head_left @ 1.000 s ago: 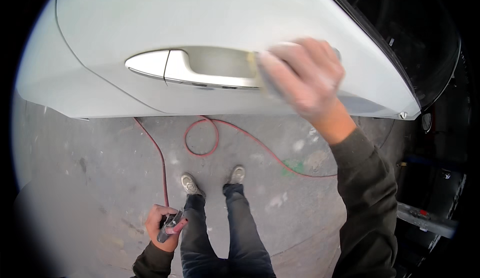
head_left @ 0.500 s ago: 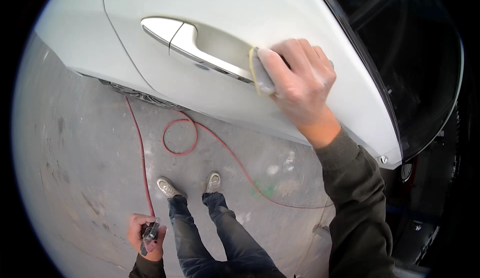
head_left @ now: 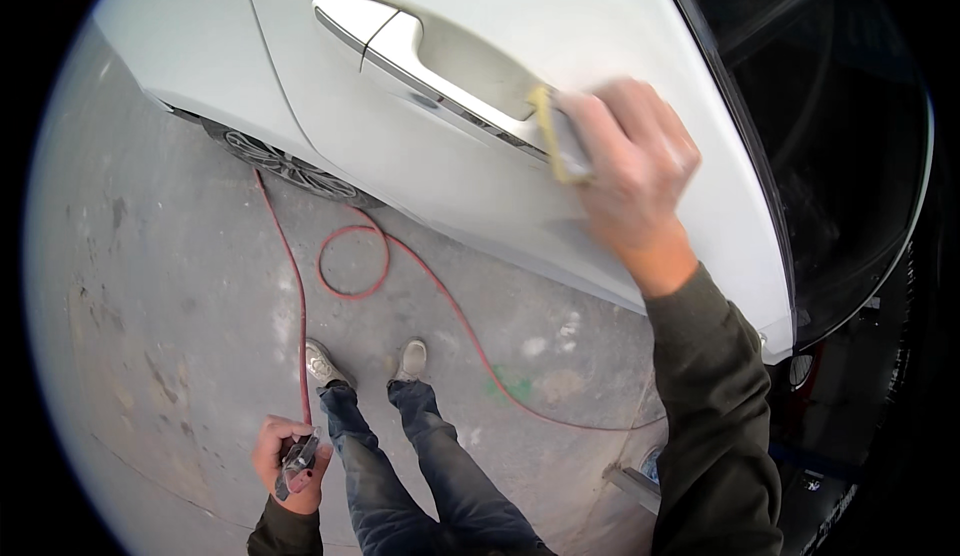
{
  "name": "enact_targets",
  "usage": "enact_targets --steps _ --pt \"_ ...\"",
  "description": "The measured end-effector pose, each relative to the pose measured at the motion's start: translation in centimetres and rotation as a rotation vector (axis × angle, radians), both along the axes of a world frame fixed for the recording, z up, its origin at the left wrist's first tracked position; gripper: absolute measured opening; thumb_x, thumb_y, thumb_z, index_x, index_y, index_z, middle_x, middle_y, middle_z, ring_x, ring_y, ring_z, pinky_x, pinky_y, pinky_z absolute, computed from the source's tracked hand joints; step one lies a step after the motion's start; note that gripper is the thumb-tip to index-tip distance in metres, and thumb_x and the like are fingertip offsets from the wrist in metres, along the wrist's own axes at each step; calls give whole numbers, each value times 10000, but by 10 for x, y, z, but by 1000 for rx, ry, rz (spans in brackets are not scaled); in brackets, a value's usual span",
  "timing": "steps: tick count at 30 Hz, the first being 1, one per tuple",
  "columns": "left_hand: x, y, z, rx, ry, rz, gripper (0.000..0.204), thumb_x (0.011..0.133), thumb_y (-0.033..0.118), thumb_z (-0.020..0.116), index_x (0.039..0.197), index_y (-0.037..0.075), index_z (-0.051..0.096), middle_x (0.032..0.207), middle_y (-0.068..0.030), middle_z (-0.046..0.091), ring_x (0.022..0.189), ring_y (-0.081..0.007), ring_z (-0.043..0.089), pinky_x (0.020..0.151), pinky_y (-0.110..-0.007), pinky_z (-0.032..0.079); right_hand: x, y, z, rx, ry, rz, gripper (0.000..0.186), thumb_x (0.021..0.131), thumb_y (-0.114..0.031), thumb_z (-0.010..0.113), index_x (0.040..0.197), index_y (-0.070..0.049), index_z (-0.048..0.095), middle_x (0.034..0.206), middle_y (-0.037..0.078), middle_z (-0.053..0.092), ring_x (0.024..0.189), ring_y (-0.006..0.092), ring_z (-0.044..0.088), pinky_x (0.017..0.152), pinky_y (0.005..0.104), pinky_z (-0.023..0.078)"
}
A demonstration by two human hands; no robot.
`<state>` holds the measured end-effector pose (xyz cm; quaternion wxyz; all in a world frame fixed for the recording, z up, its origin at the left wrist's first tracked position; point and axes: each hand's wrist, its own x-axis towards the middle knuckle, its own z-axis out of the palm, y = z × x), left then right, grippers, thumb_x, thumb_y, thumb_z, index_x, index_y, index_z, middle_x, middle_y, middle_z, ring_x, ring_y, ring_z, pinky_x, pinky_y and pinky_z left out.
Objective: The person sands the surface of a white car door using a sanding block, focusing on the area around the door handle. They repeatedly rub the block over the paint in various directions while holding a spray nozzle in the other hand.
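Observation:
My right hand (head_left: 635, 151), blurred by motion, is closed around a sanding pad (head_left: 565, 141) with a grey body and a yellowish edge. The pad is at the rear end of the chrome-trimmed door handle (head_left: 430, 76), against or just off the white car door (head_left: 480, 211); contact is hard to tell. Low at the left, my left hand (head_left: 285, 461) grips a small dark and clear air tool (head_left: 298, 464), apparently a blow gun. A red hose (head_left: 302, 356) runs up from it.
The hose loops on the dusty grey concrete floor (head_left: 200, 306) ahead of my shoes (head_left: 410, 359). A car wheel (head_left: 285, 161) shows under the body. Dark window glass (head_left: 830, 156) borders the door at the right. A metal bar (head_left: 635, 486) lies beside my right sleeve.
The view has shifted, so the handle appears higher and further right. My right hand has moved slightly back from the handle's end with the pad. My left hand keeps its hold.

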<state>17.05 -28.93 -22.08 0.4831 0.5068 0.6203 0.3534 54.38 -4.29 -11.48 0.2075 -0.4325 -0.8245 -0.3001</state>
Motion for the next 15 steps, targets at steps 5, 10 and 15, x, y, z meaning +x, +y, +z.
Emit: enact_targets --steps 5,10,15 --pt "-7 -3 -5 34 -5 -8 289 695 -15 763 931 31 603 870 -35 503 686 -96 483 621 -228 388 30 -45 12 -151 91 -162 224 606 -40 742 813 -96 680 721 19 550 653 174 580 538 306 456" --pt "-1 1 1 -2 24 9 277 696 26 770 922 24 609 851 -34 497 686 -91 504 608 -235 392 6 -10 6 -50 72 -1 225 637 -30 750 851 -76 699 709 33 564 636 184 584 542 318 479" --pt "1 1 4 18 8 -25 317 665 82 819 905 25 619 837 -39 515 675 -108 507 605 -247 405 37 -56 6 -157 210 -199 235 665 -43 761 894 -72 717 773 33 625 708 192 629 561 322 489"
